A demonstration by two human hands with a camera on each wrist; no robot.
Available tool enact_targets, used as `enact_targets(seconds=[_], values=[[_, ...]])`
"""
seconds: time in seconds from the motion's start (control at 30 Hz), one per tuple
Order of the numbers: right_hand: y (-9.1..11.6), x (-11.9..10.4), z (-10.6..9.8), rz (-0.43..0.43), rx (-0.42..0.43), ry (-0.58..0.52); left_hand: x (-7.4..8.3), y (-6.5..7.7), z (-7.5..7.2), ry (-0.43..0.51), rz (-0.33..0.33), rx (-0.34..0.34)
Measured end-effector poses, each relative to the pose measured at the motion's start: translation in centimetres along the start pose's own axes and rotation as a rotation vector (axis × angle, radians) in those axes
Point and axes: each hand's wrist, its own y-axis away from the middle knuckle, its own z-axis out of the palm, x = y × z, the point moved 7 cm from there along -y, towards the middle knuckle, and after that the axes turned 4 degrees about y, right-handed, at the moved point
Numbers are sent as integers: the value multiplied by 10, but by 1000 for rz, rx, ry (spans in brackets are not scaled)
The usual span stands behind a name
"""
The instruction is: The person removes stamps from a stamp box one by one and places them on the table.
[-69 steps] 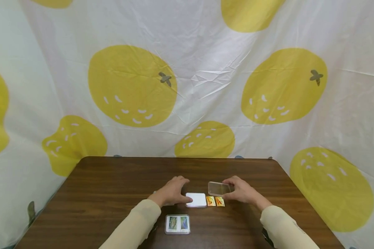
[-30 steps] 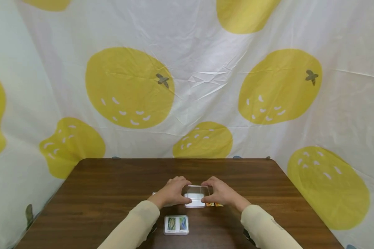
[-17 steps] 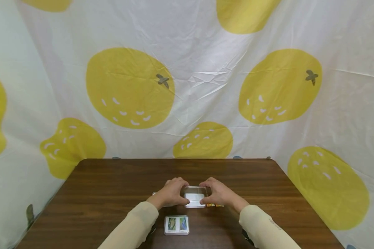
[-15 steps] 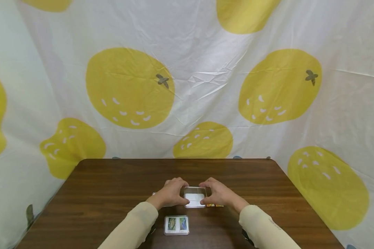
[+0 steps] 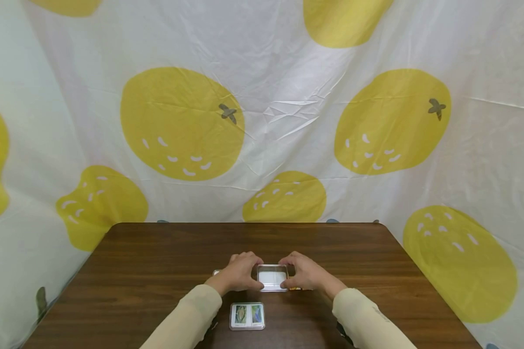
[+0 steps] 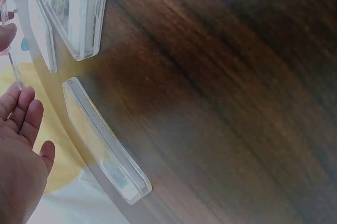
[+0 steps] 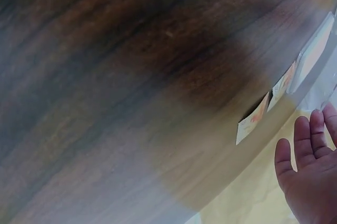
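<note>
Between both hands a clear plastic case lid (image 5: pixel 272 267) is held above the white case base (image 7: pixel 314 50). My left hand (image 5: pixel 239 272) pinches its left edge with thumb and fingers, and my right hand (image 5: pixel 304 272) pinches the right edge. In the left wrist view a gap shows between the lid and the white base (image 6: pixel 42 29), which lies on the table. Just right of the base lie two small orange picture stamps (image 7: pixel 254 119), mostly hidden behind my right hand in the head view.
A clear case with two picture stamps (image 5: pixel 247 316) lies nearer on the brown table (image 5: pixel 166 261). Another clear case (image 6: pixel 105 140) sits left of the base, largely covered by my left hand in the head view. A lemon-print cloth (image 5: pixel 288 145) hangs behind the table.
My right hand has brought the lid leftward from behind the stamps to over the white base. My left hand has taken its left edge, and the lid has come down slightly.
</note>
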Motion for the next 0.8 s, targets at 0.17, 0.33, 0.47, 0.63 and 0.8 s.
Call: enact_targets(seconds=[0.17,0.33,0.47,0.63,0.8], values=[[0,-1,2,-19,-1,18,-2,0,4,-29,-3,-8],[2,-1,4,-8,1,48,-2,0,6,-48,3,-12],[3,1,5,10,-4,48,-2,0,6,-55,11,-11],[3,5,9,40,-14,47,-1,0,7,-55,22,-8],[3,8,12,51,-22,52,-2,0,8,-66,18,-9]])
